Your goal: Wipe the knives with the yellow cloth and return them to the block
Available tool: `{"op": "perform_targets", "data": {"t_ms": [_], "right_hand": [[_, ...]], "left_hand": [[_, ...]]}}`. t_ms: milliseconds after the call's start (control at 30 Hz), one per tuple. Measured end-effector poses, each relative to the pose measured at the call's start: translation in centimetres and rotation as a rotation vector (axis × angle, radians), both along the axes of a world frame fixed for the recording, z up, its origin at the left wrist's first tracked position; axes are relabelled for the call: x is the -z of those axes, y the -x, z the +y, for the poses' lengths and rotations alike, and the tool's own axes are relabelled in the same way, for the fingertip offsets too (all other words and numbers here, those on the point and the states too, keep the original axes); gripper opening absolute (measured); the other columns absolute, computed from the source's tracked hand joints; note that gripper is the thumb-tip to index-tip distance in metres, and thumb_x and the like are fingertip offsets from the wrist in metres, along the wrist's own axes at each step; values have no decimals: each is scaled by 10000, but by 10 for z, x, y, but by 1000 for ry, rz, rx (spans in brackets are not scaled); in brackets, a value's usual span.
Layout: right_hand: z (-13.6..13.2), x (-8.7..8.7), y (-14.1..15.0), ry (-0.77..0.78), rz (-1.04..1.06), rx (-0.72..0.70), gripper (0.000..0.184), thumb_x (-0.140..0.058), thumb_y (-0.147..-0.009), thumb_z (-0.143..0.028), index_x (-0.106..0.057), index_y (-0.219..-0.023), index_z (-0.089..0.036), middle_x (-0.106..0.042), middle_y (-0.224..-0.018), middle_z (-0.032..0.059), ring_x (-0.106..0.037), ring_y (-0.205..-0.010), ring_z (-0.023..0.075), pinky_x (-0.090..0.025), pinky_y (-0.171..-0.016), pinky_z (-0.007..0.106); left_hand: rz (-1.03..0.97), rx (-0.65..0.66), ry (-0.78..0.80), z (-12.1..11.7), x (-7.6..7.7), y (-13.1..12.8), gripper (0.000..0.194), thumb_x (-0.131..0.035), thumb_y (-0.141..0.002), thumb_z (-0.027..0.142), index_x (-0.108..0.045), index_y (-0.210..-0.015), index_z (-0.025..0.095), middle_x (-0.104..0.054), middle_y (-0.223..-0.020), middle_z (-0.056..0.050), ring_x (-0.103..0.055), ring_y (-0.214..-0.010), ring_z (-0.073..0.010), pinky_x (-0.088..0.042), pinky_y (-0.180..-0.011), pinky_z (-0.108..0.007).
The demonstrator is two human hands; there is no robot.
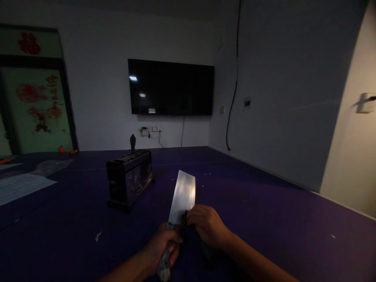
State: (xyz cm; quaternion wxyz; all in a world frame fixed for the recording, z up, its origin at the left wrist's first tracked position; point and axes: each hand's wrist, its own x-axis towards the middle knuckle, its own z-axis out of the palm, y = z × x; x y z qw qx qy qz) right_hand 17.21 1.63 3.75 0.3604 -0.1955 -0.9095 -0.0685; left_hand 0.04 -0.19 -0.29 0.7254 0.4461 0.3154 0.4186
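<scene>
- Two bare hands meet around one cleaver [182, 194], its broad blade pointing just past twelve o'clock.
- Left hand [164, 248]: closed, its fingers and thumb gripping the cleaver's handle.
- Right hand [209, 225]: at two o'clock from the left hand, fingers bent beside the blade's right edge; a dark object [184, 217] shows at its fingertips, too dim to tell whether the hand grips it.
- Black knife block [129, 180]: at ten o'clock from the cleaver, standing on the purple surface [264, 203], with a dark upright handle [132, 144] on top.
- White scrap [98, 236]: between eight and nine o'clock.
- Television [172, 88]: twelve o'clock, on the wall [102, 78] beyond.
</scene>
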Motion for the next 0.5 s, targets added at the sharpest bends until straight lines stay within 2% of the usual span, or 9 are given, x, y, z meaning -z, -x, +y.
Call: {"op": "perform_targets", "data": {"t_ms": [267,500], "right_hand": [[10,6,-7,-86,77,70,321,-346,-720,-41,-625,-772,-191,-668,-825,38,-597,-756,145,-482,-681,272],[21,9,-16,-119,146,287,359,-341,-762,-35,-659,-858,-172,-669,-931,66,-605,-826,161,-505,-735,298]], "left_hand": [[2,21,-28,0,0,1,97,-485,-515,194,-391,-536,185,-285,-279,108,-296,-177,-70,-160,-233,-156],[37,88,-21,0,-1,1,132,-494,-508,219,-369,-484,186,-286,-245,88,-302,-179,-78,-156,-226,-150]]}}
